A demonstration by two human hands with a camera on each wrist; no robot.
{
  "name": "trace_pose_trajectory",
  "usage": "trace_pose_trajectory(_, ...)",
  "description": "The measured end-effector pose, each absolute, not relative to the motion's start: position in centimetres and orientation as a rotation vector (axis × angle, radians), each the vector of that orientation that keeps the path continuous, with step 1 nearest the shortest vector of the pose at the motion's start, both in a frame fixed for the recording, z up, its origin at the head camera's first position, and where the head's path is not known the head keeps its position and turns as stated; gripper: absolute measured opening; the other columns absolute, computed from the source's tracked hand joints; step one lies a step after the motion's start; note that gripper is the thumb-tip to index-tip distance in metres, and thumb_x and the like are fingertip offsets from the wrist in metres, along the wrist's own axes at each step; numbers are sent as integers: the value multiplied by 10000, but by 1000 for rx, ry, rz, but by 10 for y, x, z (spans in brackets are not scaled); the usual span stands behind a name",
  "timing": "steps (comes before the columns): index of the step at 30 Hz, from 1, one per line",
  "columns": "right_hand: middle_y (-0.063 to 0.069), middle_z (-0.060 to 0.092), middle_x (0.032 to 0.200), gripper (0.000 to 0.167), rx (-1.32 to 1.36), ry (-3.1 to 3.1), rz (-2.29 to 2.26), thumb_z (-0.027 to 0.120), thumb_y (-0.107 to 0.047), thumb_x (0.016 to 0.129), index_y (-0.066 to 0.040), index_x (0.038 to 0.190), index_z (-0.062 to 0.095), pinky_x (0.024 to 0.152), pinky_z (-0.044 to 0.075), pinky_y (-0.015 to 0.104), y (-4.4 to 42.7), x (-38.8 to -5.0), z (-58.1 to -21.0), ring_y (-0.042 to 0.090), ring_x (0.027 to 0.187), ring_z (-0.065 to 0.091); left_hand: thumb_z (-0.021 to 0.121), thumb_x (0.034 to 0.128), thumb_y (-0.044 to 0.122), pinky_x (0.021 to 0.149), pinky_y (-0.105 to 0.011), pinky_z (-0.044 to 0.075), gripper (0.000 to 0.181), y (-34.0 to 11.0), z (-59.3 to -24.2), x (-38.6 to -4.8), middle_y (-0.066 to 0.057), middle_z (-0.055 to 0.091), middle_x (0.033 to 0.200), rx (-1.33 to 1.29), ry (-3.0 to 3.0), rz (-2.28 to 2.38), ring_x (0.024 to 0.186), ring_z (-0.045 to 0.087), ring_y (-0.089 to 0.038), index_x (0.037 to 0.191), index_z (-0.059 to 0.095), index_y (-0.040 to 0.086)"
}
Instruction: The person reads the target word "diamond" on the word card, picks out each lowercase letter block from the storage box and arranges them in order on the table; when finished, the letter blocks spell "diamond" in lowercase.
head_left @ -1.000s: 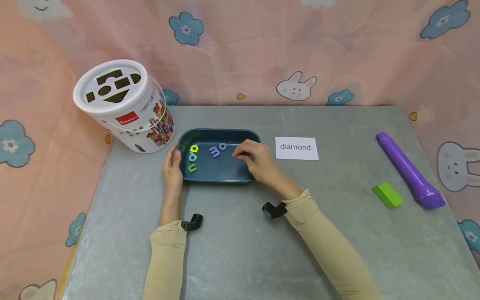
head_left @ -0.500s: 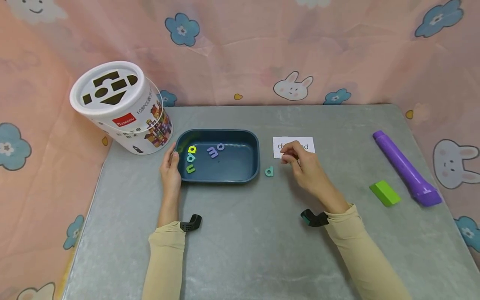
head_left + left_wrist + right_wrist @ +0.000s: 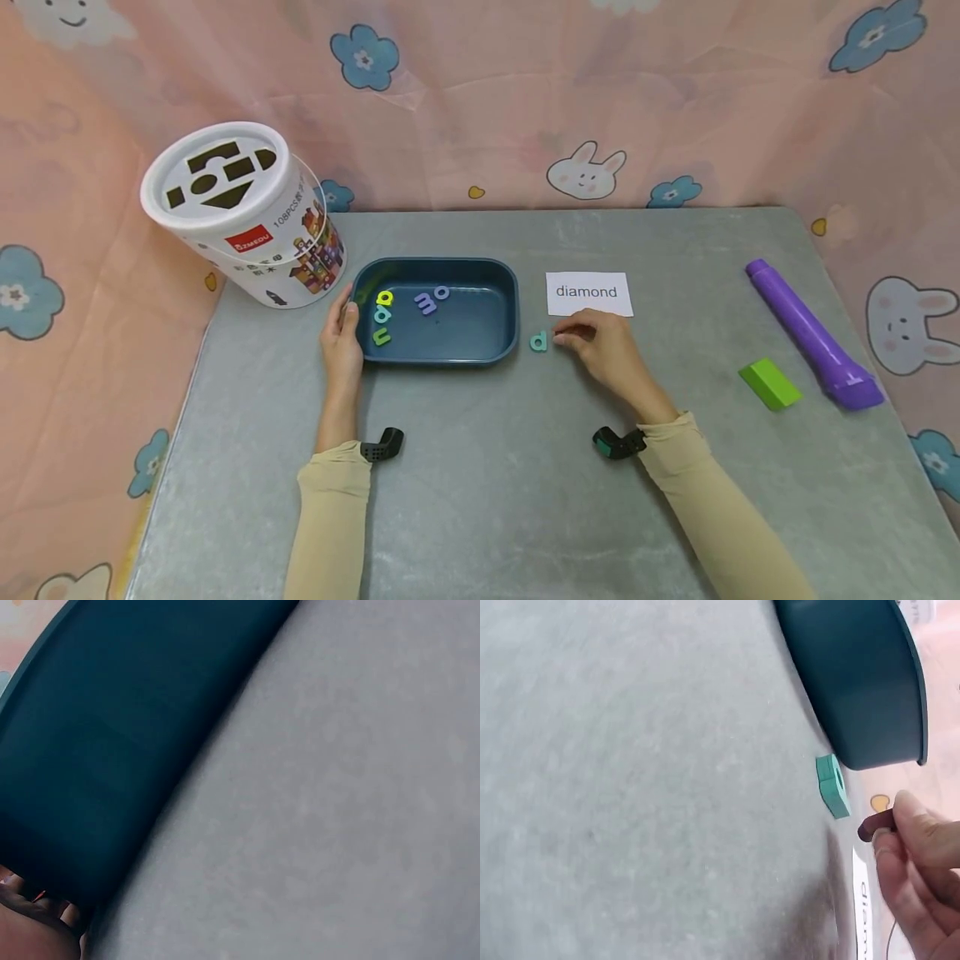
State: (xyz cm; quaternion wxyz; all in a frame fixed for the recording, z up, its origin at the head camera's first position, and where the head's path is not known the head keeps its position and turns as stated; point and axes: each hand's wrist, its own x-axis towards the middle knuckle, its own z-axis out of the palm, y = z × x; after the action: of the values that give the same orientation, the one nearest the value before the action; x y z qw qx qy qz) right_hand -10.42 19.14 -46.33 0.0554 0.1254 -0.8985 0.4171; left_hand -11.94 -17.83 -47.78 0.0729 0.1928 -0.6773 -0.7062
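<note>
Right hand (image 3: 606, 350) pinches dark piece (image 3: 875, 824) | near teal letter (image 3: 831, 790) | left hand (image 3: 342, 343) grips tray (image 3: 474, 327)

- Right hand (image 3: 922, 877): enters at the right edge, pinching a small dark brown piece (image 3: 876, 823) between its fingertips; the piece's full shape is covered.
- Teal piece (image 3: 832, 787): lies on the grey tabletop (image 3: 645, 795), near the pinched piece but apart from it; part of a hole shows. Contact with the dark teal tray (image 3: 855, 682) just beside it cannot be confirmed.
- Tray: cut off by the upper frame edge; outer wall and rim visible.
- White card (image 3: 864, 900): partly in frame, print running sideways, "diam" legible.
- Pink backdrop (image 3: 949, 769): bears a yellow heart mark (image 3: 880, 802).
</note>
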Motion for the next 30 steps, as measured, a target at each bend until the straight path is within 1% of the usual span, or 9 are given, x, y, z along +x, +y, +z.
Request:
trace_pose_trajectory(4,133,805,894,76,298,-2803,1308,831,-24,895,-6,967,819,678,490,149,189,-108,-466,203,760,714,448,1154,240,1303,-345,263,456,-178,-478,-119,-42,449,1678,573,-2027,-2121,1535,405,-183,1598,490,144)
trace_pose_trajectory(8,129,805,848,69,255,-2861,1320,811,-45,923,-3,977,817,669,487,191,187,-110,-471,211,739,728,452,1153,227,1303,-350,262,451,-177,-478,-118,-45,456,1673,561,-2024,-2117,1538,403,-187,1592,498,136)
trace_pose_trajectory(13,140,795,867,83,213,-2884,1276,801,-57,935,5,988,811,674,463,242,184,-110,-475,204,737,678,451,1152,204,1306,-359,261,448,-176,-476,-117,-66,456,1670,534,-2021,-2108,1551,392,-199,1587,498,110)
trace_pose_trajectory(18,151,722,902,74,214,-2883,1175,801,-55,934,8,973,799,688,465,284,181,-109,-477,221,753,635,445,1154,209,1313,-360,249,448,-176,-476,-117,-56,445,1678,539,-2027,-2107,1564,372,-196,1590,495,118)
trace_pose_trajectory(20,157,700,908,81,233,-2890,1117,799,-49,933,17,978,783,704,484,327,180,-109,-475,251,769,639,445,1153,205,1315,-360,246,448,-176,-476,-118,-56,444,1678,540,-2029,-2106,1567,367,-197,1589,495,117)
trace_pose_trajectory(25,172,711,958,117,235,-2900,958,789,-24,930,7,1025,729,769,539,462,171,-106,-465,316,859,675,449,1152,194,1312,-353,252,445,-177,-476,-117,-57,452,1673,542,-2018,-2109,1563,376,-192,1586,499,110)
trace_pose_trajectory(28,160,725,993,114,208,-2820,937,757,-5,942,-6,1050,723,772,550,473,159,-105,-452,322,895,682,453,1151,199,1309,-350,261,445,-178,-477,-118,-56,460,1669,539,-2018,-2108,1558,385,-188,1585,503,114)
trace_pose_trajectory(30,165,720,1028,121,246,-2729,981,734,10,951,0,1071,722,804,551,468,149,-106,-443,332,930,672,454,1151,202,1310,-350,259,446,-178,-477,-118,-59,458,1670,540,-2014,-2111,1561,382,-193,1586,502,115)
